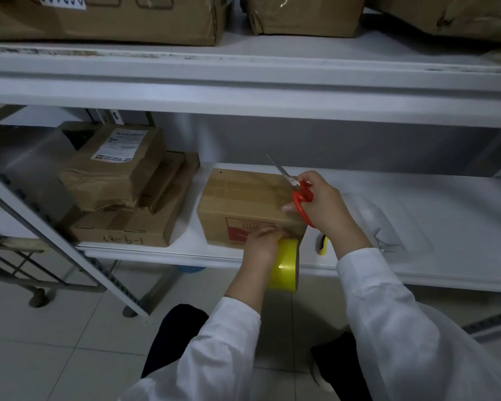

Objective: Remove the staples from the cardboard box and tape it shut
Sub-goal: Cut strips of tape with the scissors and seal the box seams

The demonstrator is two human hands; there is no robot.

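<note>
left grip (261,245) round tape roll (285,265) | right grip (329,205) round red scissors (301,195) | side box (122,231) reads "b-1"

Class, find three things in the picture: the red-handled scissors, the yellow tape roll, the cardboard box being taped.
red-handled scissors (297,205): head view, red handle loop.
yellow tape roll (285,266): head view, outer curved face.
cardboard box (237,195): head view, top face.

Storeroom, white metal shelving (243,91) (tiled floor), stacked taped parcels (122,186)
</note>
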